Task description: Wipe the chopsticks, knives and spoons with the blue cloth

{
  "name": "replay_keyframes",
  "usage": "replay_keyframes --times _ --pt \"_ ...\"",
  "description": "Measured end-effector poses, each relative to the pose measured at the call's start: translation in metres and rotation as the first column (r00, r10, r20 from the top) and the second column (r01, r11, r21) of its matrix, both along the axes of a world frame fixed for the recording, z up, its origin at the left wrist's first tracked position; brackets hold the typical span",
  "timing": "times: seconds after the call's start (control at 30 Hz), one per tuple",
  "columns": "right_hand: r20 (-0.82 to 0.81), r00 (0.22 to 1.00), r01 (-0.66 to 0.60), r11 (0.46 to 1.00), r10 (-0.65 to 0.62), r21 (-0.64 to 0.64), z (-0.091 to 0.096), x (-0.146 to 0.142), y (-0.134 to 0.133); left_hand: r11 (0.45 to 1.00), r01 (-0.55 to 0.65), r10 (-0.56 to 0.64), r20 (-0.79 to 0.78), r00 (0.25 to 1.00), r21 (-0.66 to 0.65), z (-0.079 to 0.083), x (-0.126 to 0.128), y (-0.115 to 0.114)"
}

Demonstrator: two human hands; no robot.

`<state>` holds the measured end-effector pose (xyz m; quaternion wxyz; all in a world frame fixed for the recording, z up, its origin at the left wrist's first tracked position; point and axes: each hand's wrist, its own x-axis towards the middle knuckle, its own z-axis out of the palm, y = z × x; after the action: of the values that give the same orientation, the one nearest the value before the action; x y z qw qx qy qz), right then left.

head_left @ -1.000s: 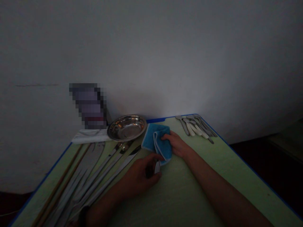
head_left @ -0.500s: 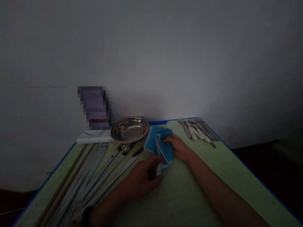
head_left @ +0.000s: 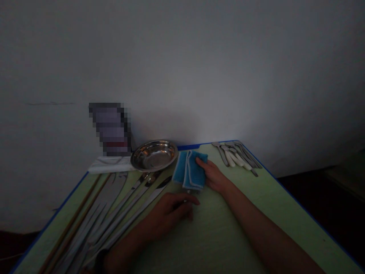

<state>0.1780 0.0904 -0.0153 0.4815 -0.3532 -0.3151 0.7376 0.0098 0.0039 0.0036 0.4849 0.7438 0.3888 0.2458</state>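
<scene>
The right hand [head_left: 213,176] grips a folded blue cloth with white edging [head_left: 196,176], thumb laid over the near face and the other fingers behind it. The cloth stands above the middle of the pale green bench with blue edging [head_left: 228,224], just right of a round, shiny steel bowl [head_left: 155,160]. The left hand [head_left: 170,214] is just below the cloth, its fingers bent and set narrow; a small glint shows at them, but whether an article is held cannot be told. A dark band [head_left: 100,260] is on the left wrist. Left of that hand, long items lie slantwise in a row: a steel knife with a dark-looking blade [head_left: 156,193] nearest, then 2 steel spoons [head_left: 129,197], silver-grey forks [head_left: 105,198] and 2 thin brown sticks [head_left: 71,222] outermost. Behind the row, at the far left, lies a flat white folded article [head_left: 110,165]; a dark rectangular device [head_left: 111,129], its face obscured by blurring, leans upright there near the grey wall [head_left: 199,68]. At the far right corner rests a loose group of metal cutlery, some pieces with white handles [head_left: 230,159], well apart from the left hand.
</scene>
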Motion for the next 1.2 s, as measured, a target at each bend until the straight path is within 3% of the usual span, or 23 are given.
replay_keyframes --times 0.2,0.37,0.47,0.7,0.83,1.03,1.2 --pt "0.004 0.998 -0.057 0.998 0.057 0.01 0.002 0.006 -0.002 0.992 -0.106 0.107 -0.013 0.994 0.061 -0.005 -0.002 0.008" --pt "-0.011 0.993 -0.117 0.993 0.117 0.035 0.002 0.005 -0.003 0.967 -0.25 0.252 0.045 0.967 -0.039 -0.006 -0.003 0.014" --pt "0.003 0.996 -0.091 0.996 0.091 0.021 0.002 0.004 -0.001 0.95 -0.309 0.311 0.061 0.948 -0.049 -0.005 -0.001 0.014" --pt "0.012 1.0 0.002 1.0 -0.002 -0.009 0.004 0.0 -0.002 0.871 -0.483 0.476 0.087 0.875 0.092 -0.001 -0.001 0.012" --pt "-0.011 1.0 0.018 1.0 -0.018 -0.014 0.006 0.0 -0.003 0.875 -0.476 0.468 0.096 0.878 0.088 -0.004 -0.003 0.013" --pt "-0.064 0.995 0.078 0.997 -0.078 -0.006 0.005 0.001 0.0 0.931 -0.342 0.344 0.006 0.939 0.127 -0.004 0.0 0.011" --pt "-0.047 0.994 0.094 0.995 -0.095 -0.021 0.0 0.001 0.003 0.942 -0.277 0.286 -0.02 0.958 0.191 -0.004 0.002 0.01"
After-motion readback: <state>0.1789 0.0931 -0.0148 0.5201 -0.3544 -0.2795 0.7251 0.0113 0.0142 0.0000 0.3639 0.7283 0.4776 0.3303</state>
